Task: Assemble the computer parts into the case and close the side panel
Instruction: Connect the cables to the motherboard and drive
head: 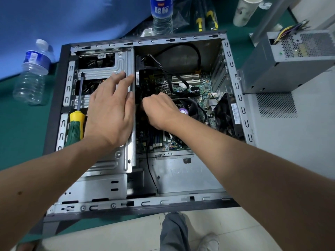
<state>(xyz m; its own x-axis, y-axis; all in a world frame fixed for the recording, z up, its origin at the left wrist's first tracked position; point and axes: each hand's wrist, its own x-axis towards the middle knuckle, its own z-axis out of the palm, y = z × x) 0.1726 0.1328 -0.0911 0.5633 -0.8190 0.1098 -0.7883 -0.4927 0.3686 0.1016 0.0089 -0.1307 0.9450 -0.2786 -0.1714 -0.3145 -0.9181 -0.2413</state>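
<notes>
An open grey computer case [181, 201] lies on its side on the green table, its motherboard [197, 87] exposed. My left hand [110, 107] lies flat with straight fingers on the silver drive cage [107, 69]. My right hand [159, 109] reaches inside the case beside the CPU fan [192, 107], fingers curled downwards on something dark that I cannot make out. A grey power supply [290, 60] with coloured wires stands outside the case at the right. The grey side panel [290, 133] lies under it.
A green and yellow screwdriver [77, 122] lies on the drive cage by my left wrist. An empty water bottle [32, 73] lies at the left, another bottle [161, 13] stands behind the case, with a white cup [244, 11] further right. Black cables [181, 49] loop inside.
</notes>
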